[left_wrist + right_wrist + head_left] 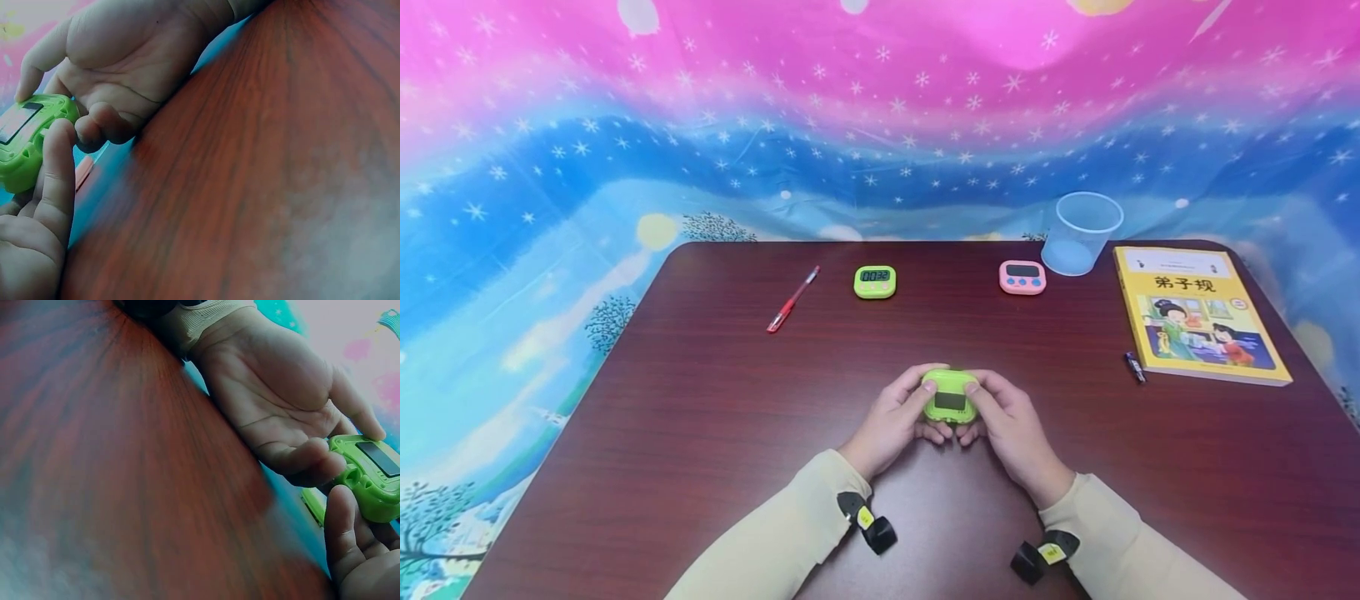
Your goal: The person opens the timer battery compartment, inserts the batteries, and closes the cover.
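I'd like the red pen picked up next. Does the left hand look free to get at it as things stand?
Probably yes, once it lets go. The left hand now grips the green timer together with the right hand; bare table lies between it and the red pen.

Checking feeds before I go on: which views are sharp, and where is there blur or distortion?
Head view: evenly lit, sharp, wide-angle bend at the table edges. Left wrist view: tabletop smeared, green timer fairly clear. Right wrist view: dim, wood blurred.

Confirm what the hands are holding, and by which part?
Both hands, left hand and right hand, hold a green timer by its left and right edges, just above the table.
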`<state>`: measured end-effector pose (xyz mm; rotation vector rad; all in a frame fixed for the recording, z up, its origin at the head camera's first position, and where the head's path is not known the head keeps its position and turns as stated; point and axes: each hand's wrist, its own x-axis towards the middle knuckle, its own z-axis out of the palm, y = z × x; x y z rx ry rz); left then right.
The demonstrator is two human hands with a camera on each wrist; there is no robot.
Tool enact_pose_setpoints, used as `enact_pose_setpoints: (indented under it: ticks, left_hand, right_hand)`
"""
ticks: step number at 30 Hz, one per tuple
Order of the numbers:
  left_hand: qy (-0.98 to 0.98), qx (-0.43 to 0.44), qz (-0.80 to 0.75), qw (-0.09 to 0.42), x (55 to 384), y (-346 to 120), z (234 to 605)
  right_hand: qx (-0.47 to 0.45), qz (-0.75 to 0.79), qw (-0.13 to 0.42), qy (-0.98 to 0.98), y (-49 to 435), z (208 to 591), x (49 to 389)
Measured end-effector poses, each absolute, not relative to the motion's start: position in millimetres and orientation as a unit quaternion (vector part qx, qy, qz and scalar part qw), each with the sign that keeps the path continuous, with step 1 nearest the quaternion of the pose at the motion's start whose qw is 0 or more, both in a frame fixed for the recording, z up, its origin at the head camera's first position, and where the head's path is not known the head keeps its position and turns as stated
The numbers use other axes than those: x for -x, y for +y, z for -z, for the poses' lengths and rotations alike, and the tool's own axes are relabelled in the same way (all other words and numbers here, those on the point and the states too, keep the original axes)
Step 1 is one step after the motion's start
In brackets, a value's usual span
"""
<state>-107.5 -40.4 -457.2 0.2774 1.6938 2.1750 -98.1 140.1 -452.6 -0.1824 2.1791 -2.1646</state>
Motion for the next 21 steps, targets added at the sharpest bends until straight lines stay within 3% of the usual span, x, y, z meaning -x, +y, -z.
enact_pose_setpoints:
  ticks: [14, 21]
  left_hand:
    - [0.592, -0.098, -0.761, 0.245, 113, -47, 453]
    - [0.589, -0.093, -0.753, 0.280, 119, -56, 453]
  right_hand:
    - [0.124, 0.685, -0.042, 0.716, 151, 453, 104]
    - [0.151, 0.666, -0.048, 0.729, 155, 454, 105]
